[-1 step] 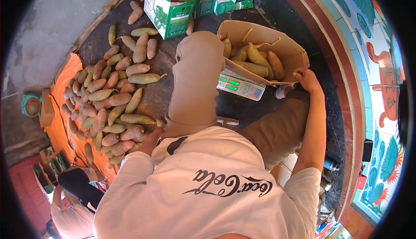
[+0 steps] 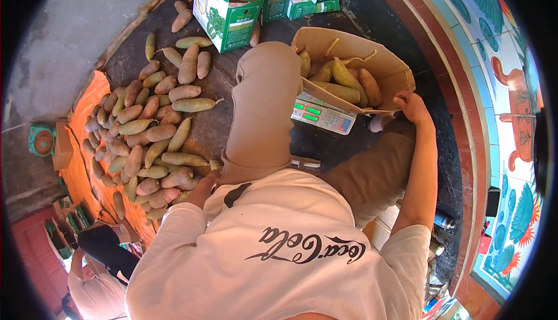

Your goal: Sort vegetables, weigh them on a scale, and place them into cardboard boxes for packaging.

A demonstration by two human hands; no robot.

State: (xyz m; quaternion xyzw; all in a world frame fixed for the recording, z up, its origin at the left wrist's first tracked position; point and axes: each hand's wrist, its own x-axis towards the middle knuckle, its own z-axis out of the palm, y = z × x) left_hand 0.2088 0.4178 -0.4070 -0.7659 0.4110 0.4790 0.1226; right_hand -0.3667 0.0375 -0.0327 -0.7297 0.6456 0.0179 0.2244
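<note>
My right hand [image 2: 411, 106] is at the near right corner of an open cardboard box [image 2: 395, 67], its fingers curled at the rim. In the box lie several long greenish-yellow and brown tubers [image 2: 347, 79], some with thin root ends. The box rests on a digital scale [image 2: 328, 118] whose display glows green. Beside my left thigh, my left hand [image 2: 204, 187] is low at the near edge of a large tuber pile [image 2: 139, 140]. A greenish tuber [image 2: 186, 159] ends close to it. My leg and sleeve partly hide this hand, and its fingers do not show clearly.
Green and white cartons [image 2: 228, 15] stand at the far side, one open on top. The pile partly lies on an orange sheet [image 2: 87, 169]. Another person [image 2: 99, 291] is at the lower left. A tiled, painted wall [image 2: 511, 146] runs along the right.
</note>
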